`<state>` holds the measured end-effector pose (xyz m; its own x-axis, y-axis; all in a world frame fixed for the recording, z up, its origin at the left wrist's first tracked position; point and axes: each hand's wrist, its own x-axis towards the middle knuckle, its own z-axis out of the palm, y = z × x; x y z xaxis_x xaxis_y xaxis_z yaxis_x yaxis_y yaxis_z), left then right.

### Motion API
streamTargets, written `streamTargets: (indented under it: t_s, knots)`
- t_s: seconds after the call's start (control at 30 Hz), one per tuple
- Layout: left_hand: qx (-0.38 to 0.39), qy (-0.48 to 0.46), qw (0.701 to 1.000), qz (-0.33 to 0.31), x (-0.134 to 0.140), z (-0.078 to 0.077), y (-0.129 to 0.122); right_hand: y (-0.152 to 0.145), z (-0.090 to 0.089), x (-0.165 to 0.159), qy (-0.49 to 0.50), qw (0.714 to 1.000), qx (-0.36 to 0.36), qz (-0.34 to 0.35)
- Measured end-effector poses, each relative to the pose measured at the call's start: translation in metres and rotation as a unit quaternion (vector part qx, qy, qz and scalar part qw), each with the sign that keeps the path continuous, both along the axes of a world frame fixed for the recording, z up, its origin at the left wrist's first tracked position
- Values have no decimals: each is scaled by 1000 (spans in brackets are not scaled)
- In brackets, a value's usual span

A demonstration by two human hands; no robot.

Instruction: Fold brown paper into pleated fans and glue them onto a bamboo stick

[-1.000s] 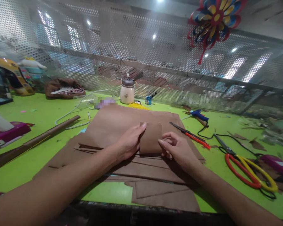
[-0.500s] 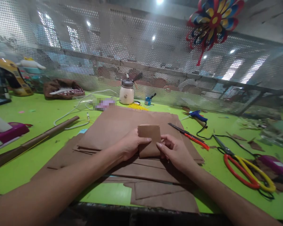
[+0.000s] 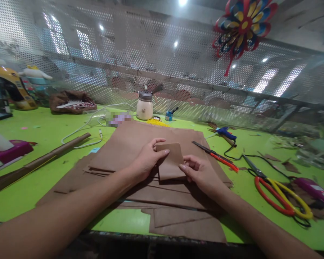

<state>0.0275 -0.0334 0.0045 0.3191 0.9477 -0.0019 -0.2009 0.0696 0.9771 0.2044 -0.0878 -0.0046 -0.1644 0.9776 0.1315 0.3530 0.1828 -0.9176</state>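
A small folded piece of brown paper [image 3: 171,167] is held up between my two hands, its upper part bent a little. My left hand [image 3: 148,158] has its thumb on the front of the paper near the left edge; the fingers reach behind it, the index finger raised above. My right hand [image 3: 198,172] pinches the right edge between thumb and fingers. Beneath both hands lies a stack of large brown paper sheets [image 3: 129,142], with further brown pieces [image 3: 189,225] at the table's front edge.
Right of the stack lie red-handled scissors [image 3: 224,160], a blue glue gun [image 3: 226,133] and large scissors with red and yellow handles [image 3: 275,196]. A long brown roll [image 3: 51,154] rests at left. Behind stand a cream jar [image 3: 145,108] and a small blue pot [image 3: 169,115].
My left hand has shifted slightly left, its index finger lifting up from behind the paper. The paper's top now bends and tilts. My right hand keeps its pinch.
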Motion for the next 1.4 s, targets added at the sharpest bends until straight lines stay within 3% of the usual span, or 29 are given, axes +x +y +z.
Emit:
streamTargets:
  t_s: [0.17, 0.27, 0.33, 0.4, 0.47, 0.6, 0.67, 0.8, 0.93, 1.1, 1.2, 1.3, 1.4]
  knots:
    - [106, 148, 983, -16, -6, 4, 9, -2, 3, 0, -23, 1000, 1, -5]
    - [112, 142, 983, -32, -10, 5, 11, 0, 14, 13, -73, 997, 30, -12]
    - [103, 111, 987, -55, -12, 6, 10, 8, 25, 33, -128, 987, 84, -56]
    - [89, 82, 990, -74, -13, 6, 9, 21, 35, 61, -194, 962, 147, -126]
    - [81, 60, 991, -89, -13, 6, 8, 35, 40, 91, -277, 934, 162, -159]
    - [80, 24, 990, -114, -12, 7, 5, 55, 31, 129, -477, 864, 102, -123]
    - [72, 3, 990, -121, -11, 9, 3, 58, 23, 133, -504, 854, 90, -95]
    - [42, -68, 988, -132, -13, 13, 3, 59, 9, 133, -510, 852, 99, -70]
    - [20, -105, 986, -125, -15, 16, 3, 57, 8, 139, -507, 853, 106, -61]
    - [4, -84, 988, -130, -17, 19, 2, 29, 35, 137, -412, 878, 228, -83]
    - [9, -85, 990, -114, -17, 19, 3, 2, 56, 123, -337, 900, 275, -31]
    - [22, -92, 991, -97, -16, 19, 5, -18, 66, 110, -328, 892, 310, 16]
    - [25, -84, 993, -85, -16, 18, 7, -25, 63, 104, -346, 877, 332, 36]
